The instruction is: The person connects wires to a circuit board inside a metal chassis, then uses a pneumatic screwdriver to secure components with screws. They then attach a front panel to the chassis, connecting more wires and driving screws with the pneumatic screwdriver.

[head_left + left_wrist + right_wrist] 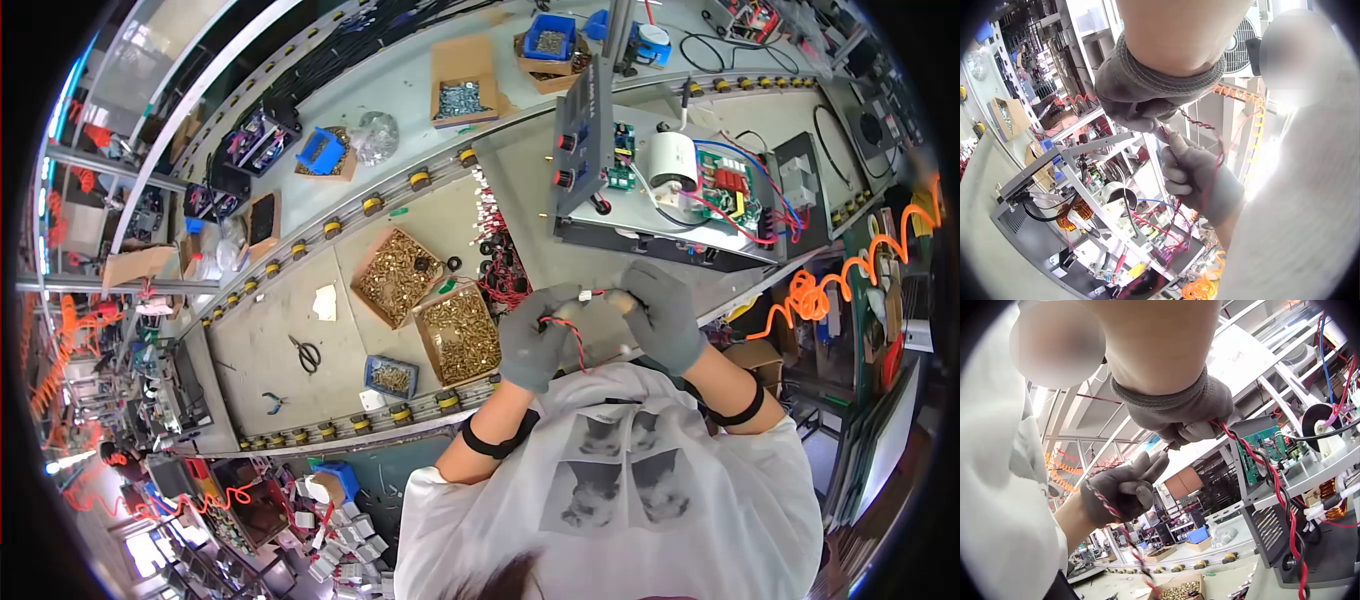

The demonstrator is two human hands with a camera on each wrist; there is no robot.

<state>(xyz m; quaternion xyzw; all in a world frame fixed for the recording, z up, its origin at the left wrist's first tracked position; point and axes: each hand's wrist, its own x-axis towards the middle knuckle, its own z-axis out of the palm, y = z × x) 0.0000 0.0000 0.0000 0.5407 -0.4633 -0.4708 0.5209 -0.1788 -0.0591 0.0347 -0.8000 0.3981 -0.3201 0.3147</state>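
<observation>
Both grey-gloved hands meet in front of the white-shirted chest. The left hand (532,338) pinches a twisted red-and-black wire (578,345) near a small white connector (585,296), and the wire's tail hangs below. Just across from it, the right hand (660,315) grips another part of the wire, its fingers curled. In the right wrist view, a twisted red-and-black cable (1277,487) runs from the right hand down past the opened device. Behind the hands stands that device (680,180), with a white cylinder (673,161) and green circuit boards.
Left of the hands, cardboard boxes of brass parts (460,338) stand beside bundled red wires (505,275). Farther left lie black scissors (305,354) and a small blue bin (391,376). Yellow-black rollers (373,205) edge the bench. An orange coiled hose (808,297) hangs at the right.
</observation>
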